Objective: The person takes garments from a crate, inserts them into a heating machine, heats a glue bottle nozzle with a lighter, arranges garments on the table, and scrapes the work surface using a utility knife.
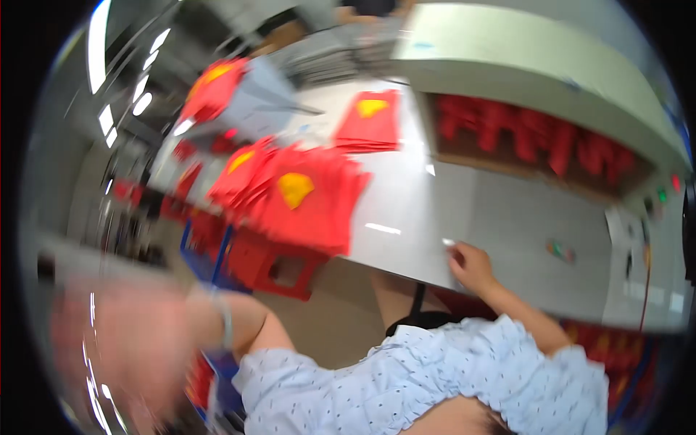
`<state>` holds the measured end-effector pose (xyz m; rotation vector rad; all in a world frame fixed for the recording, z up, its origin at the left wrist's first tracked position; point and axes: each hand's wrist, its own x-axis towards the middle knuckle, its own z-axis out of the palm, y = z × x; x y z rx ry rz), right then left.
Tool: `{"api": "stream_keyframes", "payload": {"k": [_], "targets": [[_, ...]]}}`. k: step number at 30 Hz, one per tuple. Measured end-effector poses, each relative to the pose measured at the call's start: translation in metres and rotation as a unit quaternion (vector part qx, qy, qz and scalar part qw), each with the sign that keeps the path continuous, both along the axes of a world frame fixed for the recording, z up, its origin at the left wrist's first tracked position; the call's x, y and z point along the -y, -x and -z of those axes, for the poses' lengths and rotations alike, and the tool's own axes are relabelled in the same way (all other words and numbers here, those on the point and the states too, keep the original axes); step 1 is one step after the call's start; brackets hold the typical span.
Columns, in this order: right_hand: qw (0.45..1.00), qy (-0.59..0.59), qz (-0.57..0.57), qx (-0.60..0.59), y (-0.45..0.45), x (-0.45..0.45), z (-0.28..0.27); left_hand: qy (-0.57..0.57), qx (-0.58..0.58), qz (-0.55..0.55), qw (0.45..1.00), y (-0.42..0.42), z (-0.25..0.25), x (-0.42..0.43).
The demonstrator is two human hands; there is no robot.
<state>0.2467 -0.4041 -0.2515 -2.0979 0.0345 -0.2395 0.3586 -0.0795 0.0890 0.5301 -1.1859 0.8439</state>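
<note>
Apparently between grabs, left hand (123, 344) blurred, grip can't tell, lower-left of the red fabric stack with yellow emblem (315, 217) on the glossy white tabletop (395, 196), right hand (473, 267) curled narrow to its right, hold unclear; lifting pieces needs a flat pinch.

Both arms bent and spread apart
The left hand (127, 344) is raised close to the camera, too blurred to make out its fingers. The right hand (471, 267) is lower and sharper, its fingers curled, the forearm (529, 319) angled outward from the elbow.
</note>
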Motion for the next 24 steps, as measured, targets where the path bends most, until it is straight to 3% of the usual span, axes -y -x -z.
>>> {"api": "stream_keyframes", "payload": {"k": [5, 11, 14, 19, 22, 24], "targets": [[0.992, -0.126, -0.027, 0.002, 0.004, 0.013, 0.0, -0.038, -0.038, 0.237, 0.97, -0.035, 0.016, 0.12], [0.973, -0.231, 0.01, -0.008, 0.051, 0.045, -0.014, -0.068, -0.024, 0.356, 0.932, -0.023, 0.009, 0.182], [0.987, -0.149, 0.037, -0.045, 0.084, 0.067, -0.015, -0.075, -0.012, 0.371, 0.925, -0.016, 0.005, 0.182], [0.991, -0.125, 0.032, -0.019, 0.095, 0.077, -0.009, -0.096, 0.012, 0.386, 0.917, -0.002, -0.007, 0.179], [0.999, 0.013, 0.036, 0.001, 0.093, 0.069, -0.011, -0.11, 0.03, 0.399, 0.91, 0.006, -0.016, 0.179], [0.999, 0.021, 0.035, 0.011, 0.096, 0.07, -0.006, -0.112, 0.04, 0.406, 0.906, 0.01, -0.018, 0.178]]}}
